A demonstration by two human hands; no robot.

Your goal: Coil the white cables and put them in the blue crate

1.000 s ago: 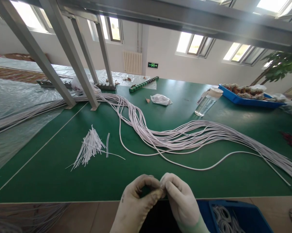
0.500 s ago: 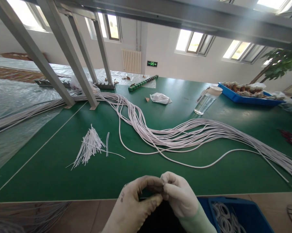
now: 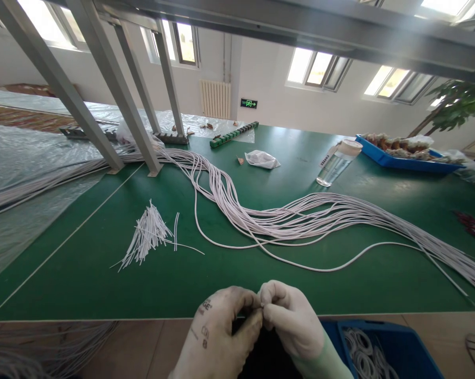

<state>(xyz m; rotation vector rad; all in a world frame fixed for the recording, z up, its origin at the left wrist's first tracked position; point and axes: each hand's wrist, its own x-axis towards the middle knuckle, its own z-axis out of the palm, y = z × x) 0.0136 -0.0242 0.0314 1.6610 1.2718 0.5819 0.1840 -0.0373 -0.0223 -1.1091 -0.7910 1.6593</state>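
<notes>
well, this looks to us like close fingertip work, so we would do it with light pressure, wrists steady, both hands level over the front edge of the green table point(image 3: 83, 273) at the bottom middle of the frame. we would let one pinch hold firm while the other does the fine moving, and turn the work a little towards our eyes — the fingers hide it badly from here

as for the hands, both are gloved. our left hand point(image 3: 221, 331) is half curled, thumb and forefinger bowed round a dark gap, their tips drawn in to meet the other hand's; we cannot tell whether they close on anything. our right hand point(image 3: 295, 321) is closed in a pinch, thumb against bent forefinger, and whatever may sit there is too small or hidden to name

the white cables point(image 3: 280, 229) lie beyond the hands, running from the left edge across the middle to the right edge of the frame — apart from both gloves. the short white pieces point(image 3: 148, 234) are heaped left of centre, also untouched
</notes>
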